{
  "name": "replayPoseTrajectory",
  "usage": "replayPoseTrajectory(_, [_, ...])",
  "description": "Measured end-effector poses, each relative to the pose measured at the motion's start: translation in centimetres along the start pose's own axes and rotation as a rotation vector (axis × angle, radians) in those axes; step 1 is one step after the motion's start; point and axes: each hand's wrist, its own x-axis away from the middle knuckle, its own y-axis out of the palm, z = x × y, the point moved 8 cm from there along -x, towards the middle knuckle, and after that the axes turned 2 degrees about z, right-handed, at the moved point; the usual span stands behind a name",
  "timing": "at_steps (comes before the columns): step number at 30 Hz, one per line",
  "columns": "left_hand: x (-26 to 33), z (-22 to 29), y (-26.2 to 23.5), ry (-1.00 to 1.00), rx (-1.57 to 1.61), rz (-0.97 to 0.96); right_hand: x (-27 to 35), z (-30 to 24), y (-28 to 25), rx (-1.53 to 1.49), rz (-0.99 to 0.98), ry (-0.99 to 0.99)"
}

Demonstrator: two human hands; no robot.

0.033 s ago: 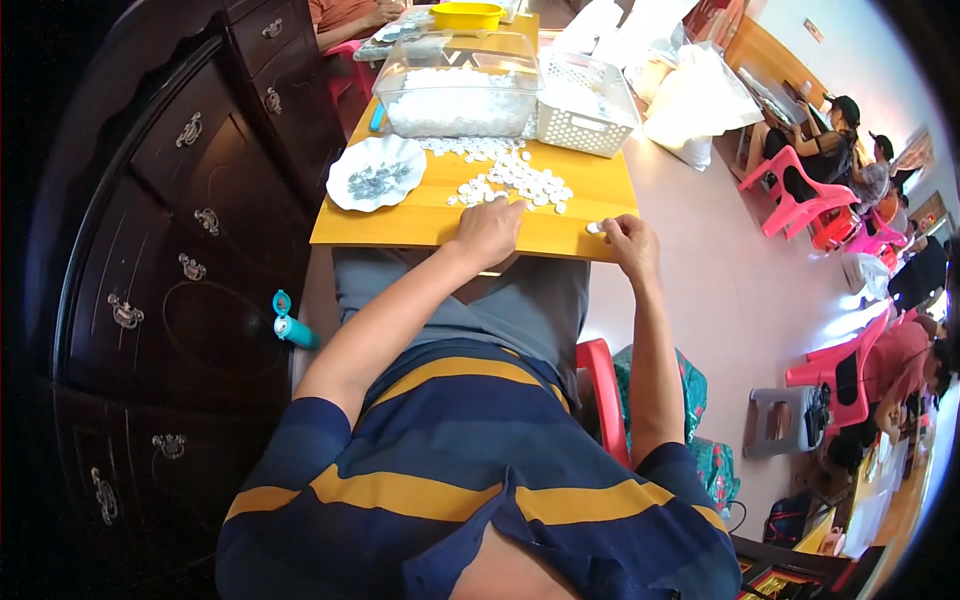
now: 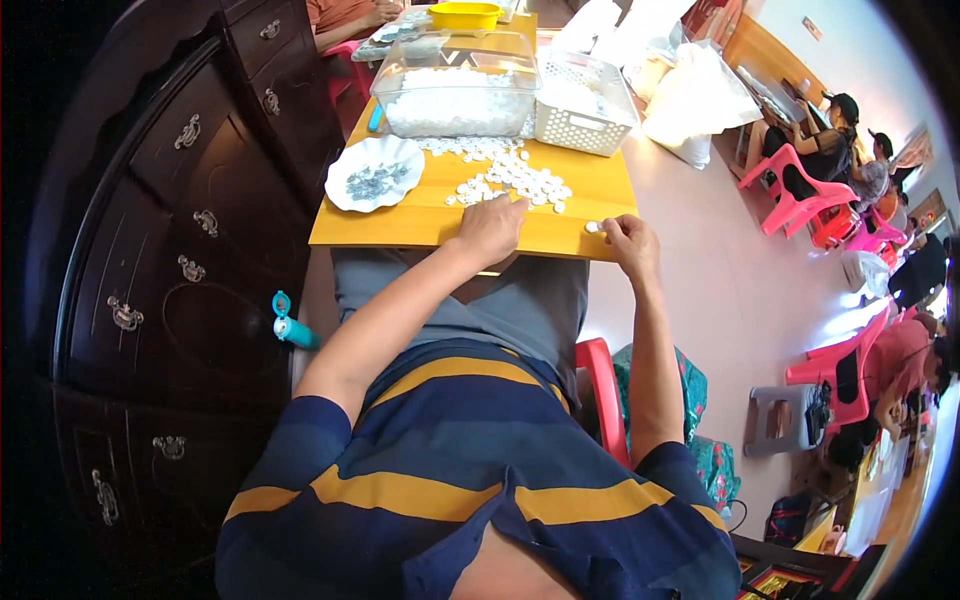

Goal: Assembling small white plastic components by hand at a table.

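Small white round pieces (image 2: 540,184) lie in a loose spread on the yellow wooden table (image 2: 400,226). My left hand (image 2: 492,230) is at the near edge of this spread, its fingers curled and the fingertips among the nearest pieces. Whether it pinches one is hidden. At the table's front right corner, my right hand (image 2: 633,238) is closed, with one small white round piece (image 2: 593,227) between thumb and fingers. A white scalloped dish (image 2: 345,165) with small dark greyish bits in it stands left of the spread.
Behind the pieces stand a clear plastic bin (image 2: 460,115) filled with white pieces and a white perforated basket (image 2: 580,133). A yellow basin (image 2: 465,16) is farther back. Dark drawers (image 2: 160,250) line the left, beside a teal bottle (image 2: 295,332). Other people sit at the right on pink chairs (image 2: 800,195).
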Motion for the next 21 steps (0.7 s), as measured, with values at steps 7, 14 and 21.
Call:
replayPoseTrajectory(7, [-2.5, 1.5, 3.1, 0.054, -0.067, -0.144, -0.1, 0.4, -0.1, 0.097, 0.020, -0.022])
replayPoseTrajectory(14, [-3.7, 2.0, 4.4, 0.066, -0.116, -0.187, -1.0, 1.1, 0.1, 0.117, 0.014, -0.020])
replayPoseTrajectory(21, [-3.7, 2.3, 4.1, 0.190, -0.131, -0.063, -2.7, 2.2, 2.5, 0.046, -0.018, 0.035])
